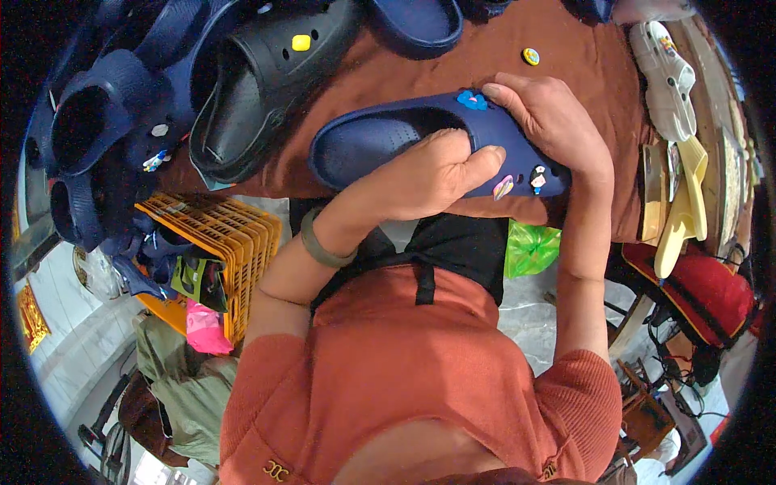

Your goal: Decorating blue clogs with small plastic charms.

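Observation:
A dark blue clog point(372, 145) lies on its sole across the brown cloth, its toe to the right. Three charms are on its upper: a blue one point(472, 100), a pink-and-yellow one point(503, 187) and a small doll figure point(539, 179). My left hand point(444, 174) is closed at the foot opening, its fingers curled inside and the thumb over the upper's edge; those fingertips are hidden. Around the toe wraps my right hand point(558, 125), with its thumb close to the blue charm and its other fingers mostly out of sight.
Beyond the clog, a round yellow charm point(530, 56) rests on the brown cloth point(598, 73). A black clog point(259, 97) and several blue ones stand at the left. To the right are a white clog point(664, 81) and a yellow slipper point(685, 206). Below left sits an orange crate point(250, 242).

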`<state>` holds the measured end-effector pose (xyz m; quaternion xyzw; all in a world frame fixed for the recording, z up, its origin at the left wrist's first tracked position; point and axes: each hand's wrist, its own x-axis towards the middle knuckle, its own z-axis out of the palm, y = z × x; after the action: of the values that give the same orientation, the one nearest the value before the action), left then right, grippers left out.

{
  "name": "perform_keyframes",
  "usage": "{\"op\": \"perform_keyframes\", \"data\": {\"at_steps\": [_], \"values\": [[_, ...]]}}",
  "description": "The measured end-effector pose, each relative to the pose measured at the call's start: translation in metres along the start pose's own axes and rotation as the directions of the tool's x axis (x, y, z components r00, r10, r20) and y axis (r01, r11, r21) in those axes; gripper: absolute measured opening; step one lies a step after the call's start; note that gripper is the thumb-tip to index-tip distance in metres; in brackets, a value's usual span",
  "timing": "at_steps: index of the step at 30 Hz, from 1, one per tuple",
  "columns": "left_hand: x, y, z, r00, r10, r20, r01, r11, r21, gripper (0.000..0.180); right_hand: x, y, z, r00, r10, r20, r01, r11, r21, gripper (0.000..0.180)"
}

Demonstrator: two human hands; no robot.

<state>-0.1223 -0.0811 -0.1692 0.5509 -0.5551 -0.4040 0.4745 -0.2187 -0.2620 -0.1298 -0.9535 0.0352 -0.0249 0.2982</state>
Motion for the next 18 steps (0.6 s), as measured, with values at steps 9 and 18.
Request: {"op": "perform_keyframes", "data": {"at_steps": [9,18], "values": [[0.005,0.006,-0.008,0.985,0.151,0.081,-0.171,0.851,0.496,0.024,-0.002,0.012,0.009,0.980,0.078,-0.186,-0.110,0.980,-0.167,0.028],[0.000,0.008,-0.010,0.978,0.181,0.106,-0.208,0.769,0.604,0.023,0.002,0.026,0.015,0.980,0.007,-0.200,0.071,0.922,0.381,0.026]]}}
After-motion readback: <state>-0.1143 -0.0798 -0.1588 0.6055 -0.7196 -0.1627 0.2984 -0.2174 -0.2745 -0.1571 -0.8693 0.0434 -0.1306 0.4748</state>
